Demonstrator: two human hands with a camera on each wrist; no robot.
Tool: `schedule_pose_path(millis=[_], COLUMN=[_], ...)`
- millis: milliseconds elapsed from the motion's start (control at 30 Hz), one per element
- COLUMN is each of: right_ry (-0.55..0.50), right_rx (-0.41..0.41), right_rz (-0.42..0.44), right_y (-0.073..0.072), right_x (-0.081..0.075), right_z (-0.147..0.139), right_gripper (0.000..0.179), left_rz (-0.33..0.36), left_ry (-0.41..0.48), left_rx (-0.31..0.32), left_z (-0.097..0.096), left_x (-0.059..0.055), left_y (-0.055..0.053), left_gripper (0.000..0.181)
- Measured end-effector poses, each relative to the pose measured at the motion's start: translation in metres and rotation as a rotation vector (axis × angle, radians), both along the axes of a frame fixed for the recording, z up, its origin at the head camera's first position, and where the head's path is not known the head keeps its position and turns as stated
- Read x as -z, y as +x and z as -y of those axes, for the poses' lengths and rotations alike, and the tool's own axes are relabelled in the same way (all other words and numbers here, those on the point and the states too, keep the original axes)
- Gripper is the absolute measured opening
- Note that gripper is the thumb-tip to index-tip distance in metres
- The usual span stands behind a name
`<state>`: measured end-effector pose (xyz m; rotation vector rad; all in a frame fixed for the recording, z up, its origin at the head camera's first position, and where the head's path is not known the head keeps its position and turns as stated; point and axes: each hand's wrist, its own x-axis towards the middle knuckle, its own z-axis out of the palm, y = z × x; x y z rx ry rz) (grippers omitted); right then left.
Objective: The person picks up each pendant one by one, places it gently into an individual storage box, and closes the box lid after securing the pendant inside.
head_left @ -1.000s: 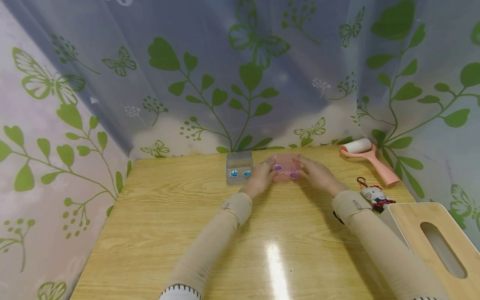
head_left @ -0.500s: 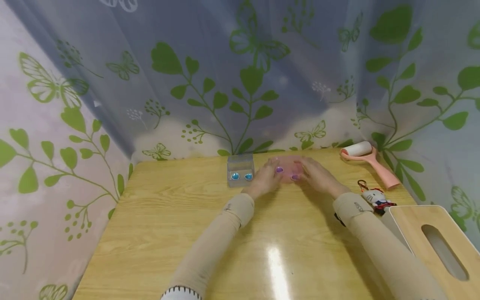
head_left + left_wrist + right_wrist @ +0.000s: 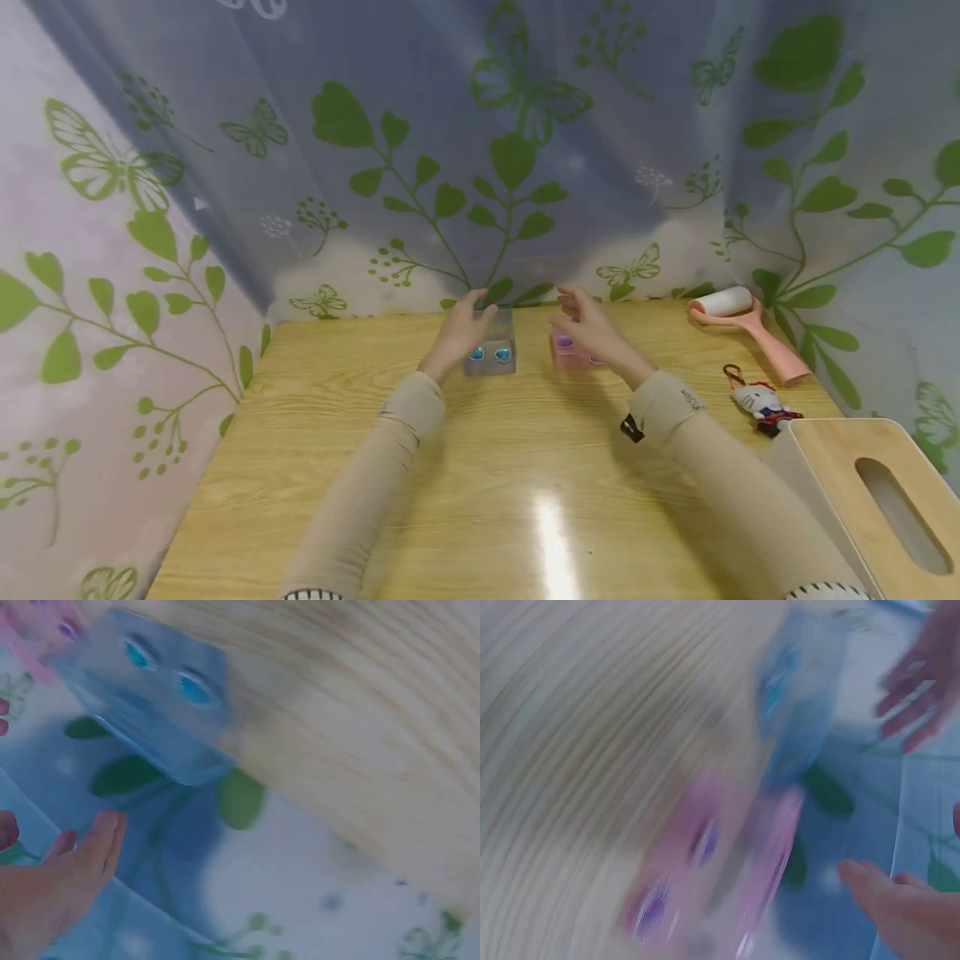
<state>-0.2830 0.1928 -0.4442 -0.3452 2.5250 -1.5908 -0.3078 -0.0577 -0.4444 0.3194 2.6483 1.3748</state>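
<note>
A clear bluish plastic box point(image 3: 491, 367) with two blue heart-like gems on its front stands near the table's back edge. To its right is a pink translucent box point(image 3: 570, 360) with purple gems, partly hidden behind my right hand point(image 3: 598, 335). My left hand point(image 3: 459, 335) hovers at the left of the clear box, its fingers spread and holding nothing. In the left wrist view a gap shows between those fingers and the clear box point(image 3: 161, 690). Over the pink box my right hand is also raised, fingers loosely extended, apart from the box point(image 3: 676, 874) in the blurred right wrist view.
On the right lie a pink-handled lint roller point(image 3: 757, 329) and a white cat-figure keychain point(image 3: 761, 404). A wood-topped tissue box point(image 3: 840, 467) stands at the front right. A patterned curtain point(image 3: 420, 125) hangs behind the wooden table point(image 3: 322, 467).
Both hands have let go of the pink box and lifted. The left hand has moved left beside the clear box; the right hand has shifted slightly left and up.
</note>
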Motion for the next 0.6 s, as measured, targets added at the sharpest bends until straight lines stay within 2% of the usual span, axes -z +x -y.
schedule_pose_path(millis=[100, 200, 467, 600], right_ry=[-0.1, -0.139, -0.1, -0.106], right_rx=[0.019, 0.03, 0.034, 0.015], right_rz=[0.139, 0.249, 0.396, 0.42], right_y=[-0.008, -0.015, -0.033, -0.039], right_x=[-0.003, 0.0, 0.017, 0.023], right_z=[0.026, 0.046, 0.068, 0.075], right_gripper=[0.072, 0.077, 0.089, 0.09], left_rz=[0.056, 0.141, 0.278, 0.358], left_ry=[0.026, 0.07, 0.144, 0.232], left_rx=[-0.049, -0.093, -0.134, -0.16], left_z=[0.019, 0.031, 0.043, 0.044], left_x=[0.007, 0.016, 0.032, 0.035], left_y=[-0.007, -0.013, -0.024, -0.029], left_gripper=[0.063, 0.066, 0.068, 0.068])
